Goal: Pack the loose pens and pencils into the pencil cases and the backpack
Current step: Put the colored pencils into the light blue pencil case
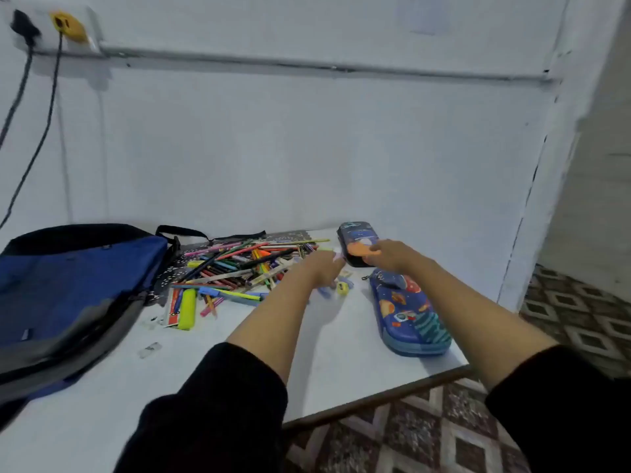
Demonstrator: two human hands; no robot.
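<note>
A white worktop (341, 353) with a dark front edge stands against a pale painted wall; a conduit pipe (307, 64) runs along the wall, and a brown diamond-patterned tile floor (426, 435) lies at near right. The loose pens and pencils (246, 268) form a pile at centre far, with most long axes running left to right. The backpack (78, 278), blue with grey and black panels, lies flat at left, just beside the pile. The blue space-print pencil case (409, 312) lies at right, its long axis running near to far and angled slightly left. The dark pencil case (356, 237) sits beyond it at far right. The right hand (389, 256) holds this case at its near end, fingers laid over the top. The left hand (324, 268) is over the right edge of the pile; motion blur prevents any reading of its grip. A yellow sharpener (343, 287) lies between the pile and the blue case. A yellow-green highlighter (187, 308) lies at the pile's near left edge.
</note>
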